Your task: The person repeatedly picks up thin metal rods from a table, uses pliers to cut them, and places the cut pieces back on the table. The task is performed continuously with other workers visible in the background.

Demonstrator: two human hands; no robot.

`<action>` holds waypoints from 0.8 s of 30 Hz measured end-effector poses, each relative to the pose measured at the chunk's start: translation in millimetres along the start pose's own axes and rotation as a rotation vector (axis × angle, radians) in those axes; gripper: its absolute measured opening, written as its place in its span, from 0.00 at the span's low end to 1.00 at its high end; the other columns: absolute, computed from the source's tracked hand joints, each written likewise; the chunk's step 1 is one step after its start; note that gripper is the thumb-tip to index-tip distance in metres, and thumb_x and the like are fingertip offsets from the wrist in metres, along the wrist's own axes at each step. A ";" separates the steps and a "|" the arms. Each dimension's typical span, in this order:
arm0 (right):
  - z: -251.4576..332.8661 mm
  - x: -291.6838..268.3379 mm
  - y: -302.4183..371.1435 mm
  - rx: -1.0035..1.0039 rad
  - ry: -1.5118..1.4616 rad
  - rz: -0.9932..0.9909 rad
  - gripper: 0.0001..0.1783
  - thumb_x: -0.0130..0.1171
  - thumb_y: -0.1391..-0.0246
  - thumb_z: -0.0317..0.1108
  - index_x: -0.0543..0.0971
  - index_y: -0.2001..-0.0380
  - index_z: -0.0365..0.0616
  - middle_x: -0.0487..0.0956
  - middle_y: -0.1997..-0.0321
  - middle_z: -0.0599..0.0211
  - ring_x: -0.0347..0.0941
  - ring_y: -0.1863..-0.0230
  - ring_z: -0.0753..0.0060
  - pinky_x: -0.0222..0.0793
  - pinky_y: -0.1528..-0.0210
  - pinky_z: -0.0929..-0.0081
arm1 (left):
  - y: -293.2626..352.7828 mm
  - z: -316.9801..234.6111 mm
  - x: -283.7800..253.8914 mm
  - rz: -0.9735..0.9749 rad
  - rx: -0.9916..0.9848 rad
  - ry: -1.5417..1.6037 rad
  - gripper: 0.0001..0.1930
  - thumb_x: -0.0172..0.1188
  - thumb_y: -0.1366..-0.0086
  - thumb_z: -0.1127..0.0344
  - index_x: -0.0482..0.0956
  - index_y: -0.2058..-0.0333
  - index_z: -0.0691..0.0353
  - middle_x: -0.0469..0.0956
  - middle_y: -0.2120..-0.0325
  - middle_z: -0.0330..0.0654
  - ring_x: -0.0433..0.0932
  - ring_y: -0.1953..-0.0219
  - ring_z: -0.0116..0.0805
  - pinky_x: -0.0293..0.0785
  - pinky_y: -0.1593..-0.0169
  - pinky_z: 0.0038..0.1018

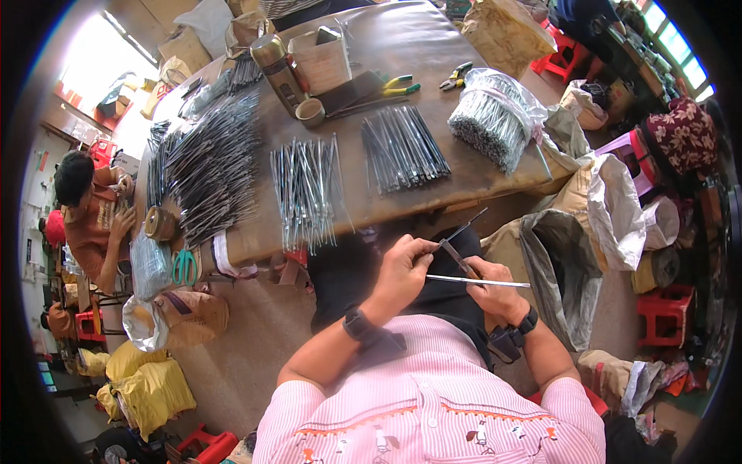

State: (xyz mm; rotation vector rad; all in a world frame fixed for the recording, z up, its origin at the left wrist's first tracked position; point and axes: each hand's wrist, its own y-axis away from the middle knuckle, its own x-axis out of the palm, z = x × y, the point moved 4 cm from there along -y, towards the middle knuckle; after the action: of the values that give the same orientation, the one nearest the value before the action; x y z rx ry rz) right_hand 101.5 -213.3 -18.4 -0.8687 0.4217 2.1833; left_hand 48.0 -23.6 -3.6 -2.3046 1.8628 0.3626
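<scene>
In front of my lap, my left hand (403, 271) is closed, thumb and fingertips pinched at one end of a thin dark metal piece (467, 223) that sticks out away from me. My right hand (496, 291) is closed around a narrow flat metal tool (454, 257) with a brownish part, whose far end meets my left fingertips; its exact kind is unclear. A slim silver rod (502, 283) lies crosswise at my right fingers, its left end close to my left hand. On the table ahead lie a bundle of silver rods (305, 189) and another bundle of darker rods (405, 147).
The brown table (348, 35) carries a large rod pile (212, 162), a bagged rod bundle (495, 116), pliers (456, 76), a flask (277, 73), a white container (321, 62) and green scissors (185, 267). Open sacks (568, 271) stand at right. Another person (93, 209) sits at left.
</scene>
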 end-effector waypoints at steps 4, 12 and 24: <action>-2.1 1.6 0.9 0.045 -0.010 0.018 0.12 0.53 0.57 0.32 0.75 0.65 0.44 0.77 0.72 0.50 0.74 0.69 0.42 0.70 0.66 0.54 | -1.5 -2.0 1.6 0.001 0.047 -0.036 0.11 0.56 0.41 0.76 0.81 0.60 0.65 0.76 0.69 0.44 0.76 0.66 0.35 0.71 0.61 0.25; -6.0 10.5 -3.6 0.143 -0.263 0.033 0.22 0.53 0.56 0.32 0.72 0.53 0.44 0.77 0.71 0.57 0.75 0.68 0.53 0.69 0.64 0.64 | -18.4 28.1 -25.7 0.035 -0.369 0.603 0.12 0.53 0.36 0.75 0.79 0.55 0.63 0.76 0.73 0.34 0.69 0.79 0.20 0.64 0.77 0.17; -10.3 26.3 -2.4 0.261 -0.803 0.018 0.26 0.45 0.57 0.24 0.70 0.49 0.40 0.73 0.73 0.66 0.70 0.75 0.77 0.64 0.75 0.81 | -52.8 73.8 -109.2 -0.373 -0.187 0.218 0.27 0.52 0.39 0.76 0.62 0.40 0.74 0.63 0.40 0.53 0.66 0.42 0.38 0.62 0.39 0.29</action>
State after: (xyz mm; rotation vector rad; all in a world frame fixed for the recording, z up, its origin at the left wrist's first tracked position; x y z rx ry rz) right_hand 94.8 -203.5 -44.2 0.1764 0.2910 2.2151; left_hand 71.5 110.2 -45.0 -2.8491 1.4831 0.2516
